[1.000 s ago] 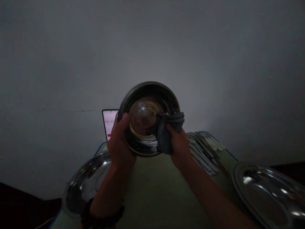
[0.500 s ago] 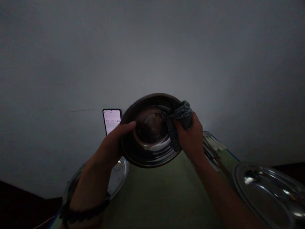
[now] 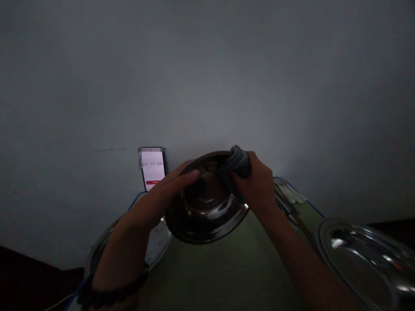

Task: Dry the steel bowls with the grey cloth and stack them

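A round, shiny metal bowl (image 3: 207, 224) is held up above the table, tilted so that its inside faces me. My left hand (image 3: 168, 188) grips its left rim, thumb over the inner side and fingers behind. Bunched in my right hand (image 3: 256, 183) is a grey checked cloth (image 3: 240, 160), pressed against the bowl's right rim and inner wall. The right hand's fingertips are hidden behind the cloth and the bowl. A dark beaded bracelet (image 3: 113, 291) circles my left wrist.
A phone showing a timer (image 3: 153, 168) leans against the wall behind the green table (image 3: 220, 276). Metal plates (image 3: 158, 246) lie at the left, partly behind my left arm. Oval metal trays (image 3: 359, 268) sit at the right, with white-handled cutlery (image 3: 290, 192) beyond them.
Both hands have lowered the bowl a little and tipped it further. My right hand and the cloth have shifted slightly left and down along the rim. More of the phone shows.
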Motion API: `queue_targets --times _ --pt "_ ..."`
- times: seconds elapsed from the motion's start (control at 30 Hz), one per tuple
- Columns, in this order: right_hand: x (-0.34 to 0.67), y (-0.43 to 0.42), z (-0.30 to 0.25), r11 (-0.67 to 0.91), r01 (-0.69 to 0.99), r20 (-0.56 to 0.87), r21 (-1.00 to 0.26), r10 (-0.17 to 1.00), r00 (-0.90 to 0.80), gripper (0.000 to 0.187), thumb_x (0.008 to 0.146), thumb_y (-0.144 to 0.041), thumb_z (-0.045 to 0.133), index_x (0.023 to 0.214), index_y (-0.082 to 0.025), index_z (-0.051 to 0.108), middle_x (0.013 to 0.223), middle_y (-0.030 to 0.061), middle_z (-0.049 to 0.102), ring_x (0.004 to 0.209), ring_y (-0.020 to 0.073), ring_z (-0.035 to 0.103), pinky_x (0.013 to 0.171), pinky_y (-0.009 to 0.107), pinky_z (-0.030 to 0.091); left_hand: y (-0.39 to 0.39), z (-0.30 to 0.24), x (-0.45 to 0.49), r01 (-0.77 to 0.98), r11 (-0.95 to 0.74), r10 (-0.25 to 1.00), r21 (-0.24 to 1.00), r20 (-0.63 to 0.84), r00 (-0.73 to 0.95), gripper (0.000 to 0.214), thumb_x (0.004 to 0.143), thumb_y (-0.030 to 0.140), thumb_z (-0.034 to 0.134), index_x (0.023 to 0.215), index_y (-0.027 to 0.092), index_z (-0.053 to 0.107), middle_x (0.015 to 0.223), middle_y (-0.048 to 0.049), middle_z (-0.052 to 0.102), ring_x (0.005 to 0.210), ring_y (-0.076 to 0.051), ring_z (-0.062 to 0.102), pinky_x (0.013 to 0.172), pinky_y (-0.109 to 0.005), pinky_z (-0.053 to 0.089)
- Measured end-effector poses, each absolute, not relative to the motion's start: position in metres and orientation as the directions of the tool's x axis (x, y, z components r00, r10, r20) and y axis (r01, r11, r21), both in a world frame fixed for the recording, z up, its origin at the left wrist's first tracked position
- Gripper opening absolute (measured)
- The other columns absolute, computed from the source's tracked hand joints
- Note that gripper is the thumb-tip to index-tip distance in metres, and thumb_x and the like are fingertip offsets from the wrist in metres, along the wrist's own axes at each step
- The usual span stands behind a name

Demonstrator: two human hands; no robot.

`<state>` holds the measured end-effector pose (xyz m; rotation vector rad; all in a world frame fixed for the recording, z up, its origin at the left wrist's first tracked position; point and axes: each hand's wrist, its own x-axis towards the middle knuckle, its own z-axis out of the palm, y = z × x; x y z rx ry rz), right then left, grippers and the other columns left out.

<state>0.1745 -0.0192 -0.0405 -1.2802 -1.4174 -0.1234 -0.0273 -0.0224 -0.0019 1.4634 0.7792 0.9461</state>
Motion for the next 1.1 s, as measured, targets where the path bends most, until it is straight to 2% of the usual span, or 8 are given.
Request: queue_targets --times 0.2,0.33,0.43,0.53,0.6,0.77,0.9,1.1 --pt "0.176 -0.017 -0.045 0.473 0.646 0.754 -0.600 0.604 0.258 0.031 0.077 -0.028 0.065 0.106 -0.020 0.057 0.077 0.0013 0.068 0.067 0.0173 0.062 0.059 0.028 0.045 -0.026 0.006 -0.025 0.007 -0.222 0.851 0.975 0.190 0.489 0.039 0.084 0.041 0.065 0.121 0.029 0.066 0.119 -0.0036 0.070 0.116 -0.025 0.061 0.103 -0.035 0.044" --pt "0.171 -0.008 -0.055 0.456 0.607 0.733 -0.652 0.585 0.348 0.027 0.082 -0.030 0.059 0.106 -0.021 0.055 0.085 0.0046 0.068 0.074 0.0196 0.063 0.065 0.032 0.049 -0.020 0.001 -0.021 -0.128 -0.258 0.884 0.958 0.287 0.369 0.036 0.083 0.040 0.065 0.115 0.025 0.068 0.112 -0.0040 0.073 0.114 -0.026 0.062 0.098 -0.035 0.049" --pt "0.162 -0.001 -0.067 0.428 0.612 0.729 -0.665 0.549 0.408 0.033 0.088 -0.031 0.051 0.118 -0.017 0.048 0.105 0.0124 0.063 0.095 0.0239 0.062 0.080 0.039 0.051 -0.014 -0.002 -0.014 -0.275 -0.222 0.941 0.935 0.280 0.191 0.038 0.083 0.046 0.060 0.111 0.022 0.069 0.096 -0.0052 0.076 0.103 -0.026 0.068 0.088 -0.037 0.056" --pt "0.154 0.003 -0.076 0.419 0.717 0.791 -0.558 0.528 0.307 0.057 0.090 -0.027 0.046 0.140 -0.007 0.028 0.138 0.0258 0.039 0.129 0.0301 0.042 0.100 0.047 0.043 -0.010 -0.003 -0.008 -0.309 -0.156 0.975 0.938 0.197 0.105 0.039 0.086 0.050 0.053 0.106 0.021 0.070 0.087 -0.0052 0.077 0.098 -0.025 0.070 0.084 -0.036 0.058" --pt "0.153 0.002 -0.077 0.369 0.812 0.812 -0.453 0.546 0.204 0.063 0.090 -0.025 0.047 0.144 -0.007 0.022 0.146 0.0267 0.026 0.136 0.0337 0.030 0.104 0.053 0.038 -0.008 -0.004 -0.007 -0.297 -0.115 0.979 0.948 0.158 0.125 0.042 0.086 0.053 0.052 0.107 0.020 0.070 0.088 -0.0060 0.077 0.098 -0.026 0.070 0.083 -0.036 0.058" --pt "0.160 -0.003 -0.072 0.160 0.928 0.722 -0.337 0.676 0.146 0.053 0.087 -0.019 0.050 0.139 -0.014 0.044 0.115 0.0203 0.053 0.104 0.0341 0.052 0.086 0.056 0.048 -0.006 -0.008 -0.007 -0.305 -0.173 0.973 0.937 0.211 0.095 0.044 0.084 0.051 0.059 0.116 0.021 0.066 0.104 -0.0059 0.075 0.105 -0.025 0.067 0.087 -0.034 0.056" --pt "0.154 -0.002 -0.076 0.248 0.913 0.689 -0.324 0.723 0.048 0.053 0.088 -0.010 0.040 0.141 -0.012 0.045 0.115 0.0193 0.060 0.104 0.0312 0.056 0.090 0.051 0.049 -0.007 -0.014 -0.001 -0.284 -0.188 0.960 0.940 0.238 0.150 0.048 0.085 0.048 0.061 0.126 0.022 0.058 0.122 -0.0076 0.068 0.113 -0.027 0.063 0.094 -0.037 0.052" --pt "0.146 0.002 -0.084 0.401 0.766 0.702 -0.502 0.706 0.091 0.047 0.086 -0.008 0.037 0.131 -0.012 0.051 0.121 0.0150 0.065 0.112 0.0257 0.060 0.097 0.045 0.049 -0.008 -0.017 0.006 -0.237 -0.178 0.947 0.955 0.232 0.224 0.051 0.086 0.048 0.060 0.131 0.025 0.053 0.127 -0.0073 0.066 0.116 -0.026 0.061 0.100 -0.037 0.047"
